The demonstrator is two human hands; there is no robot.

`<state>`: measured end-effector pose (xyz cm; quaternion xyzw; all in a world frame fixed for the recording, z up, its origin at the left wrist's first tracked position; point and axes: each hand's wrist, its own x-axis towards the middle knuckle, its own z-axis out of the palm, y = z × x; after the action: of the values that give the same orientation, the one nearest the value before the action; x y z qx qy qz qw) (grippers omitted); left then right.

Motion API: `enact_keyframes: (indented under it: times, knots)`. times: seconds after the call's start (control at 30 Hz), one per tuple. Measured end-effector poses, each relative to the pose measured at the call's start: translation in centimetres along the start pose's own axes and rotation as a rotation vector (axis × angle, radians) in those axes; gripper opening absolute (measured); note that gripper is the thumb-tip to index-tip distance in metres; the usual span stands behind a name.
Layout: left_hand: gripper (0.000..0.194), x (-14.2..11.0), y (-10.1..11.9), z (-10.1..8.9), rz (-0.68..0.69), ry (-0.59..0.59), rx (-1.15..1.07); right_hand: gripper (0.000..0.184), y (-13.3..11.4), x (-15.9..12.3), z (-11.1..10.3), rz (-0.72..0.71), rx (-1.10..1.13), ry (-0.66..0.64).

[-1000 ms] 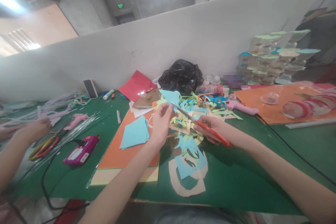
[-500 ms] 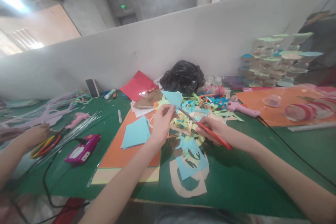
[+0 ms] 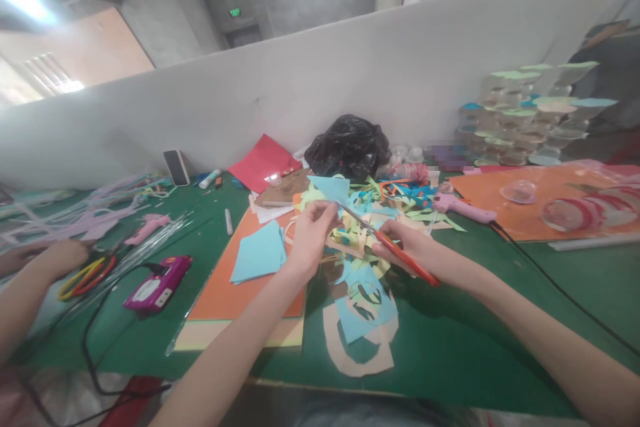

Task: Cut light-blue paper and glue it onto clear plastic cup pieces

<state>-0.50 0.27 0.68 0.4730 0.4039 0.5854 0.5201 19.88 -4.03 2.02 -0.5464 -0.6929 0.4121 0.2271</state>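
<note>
Between the fingers of my left hand (image 3: 314, 232) is a piece of light blue paper (image 3: 331, 188), its flat part pointing away from me. My right hand (image 3: 406, 247) grips scissors (image 3: 400, 255) with red handles. Their blades reach left to the lower edge of the blue paper, close to my left fingertips. Below both hands lies a heap of paper scraps (image 3: 367, 300) in blue, green and cream. A stack of light blue paper squares (image 3: 260, 252) rests to the left of my left hand, on orange sheets (image 3: 225, 300).
A black plastic bag (image 3: 347, 147) sits against the low wall. At right lies a pink glue gun (image 3: 465, 208) with its cord. On the left are a purple device (image 3: 157, 285), yellow-orange scissors (image 3: 87, 279) and another person's hands (image 3: 63, 257). Stacked clear cups (image 3: 525, 120) stand far right.
My left hand and the blue paper have shifted very slightly to the right; the scissors stay near the paper's edge. At left, the other person's hands have moved, and a second hand shows.
</note>
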Motion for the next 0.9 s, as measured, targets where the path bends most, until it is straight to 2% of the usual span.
enact_keyframes:
  times: [0.23,0.37,0.53,0.6,0.9]
  knots:
    - [0.028,0.0,0.7,0.0,-0.016,-0.051,0.05,0.057,0.1,0.3,-0.1,0.02,-0.008,0.067]
    - [0.029,0.2,0.8,-0.3,-0.023,-0.067,0.06,0.057,0.4,0.6,0.1,0.035,0.023,0.031]
    - [0.03,0.1,0.8,-0.1,-0.055,-0.096,0.048,0.059,0.9,0.4,0.2,-0.021,-0.002,0.0]
    - [0.03,-0.1,0.8,0.0,-0.071,-0.097,0.054,0.06,1.2,0.5,0.3,-0.013,0.019,-0.048]
    - [0.029,-0.5,0.6,0.2,-0.073,-0.106,-0.02,0.061,2.0,1.3,1.1,0.06,0.11,-0.072]
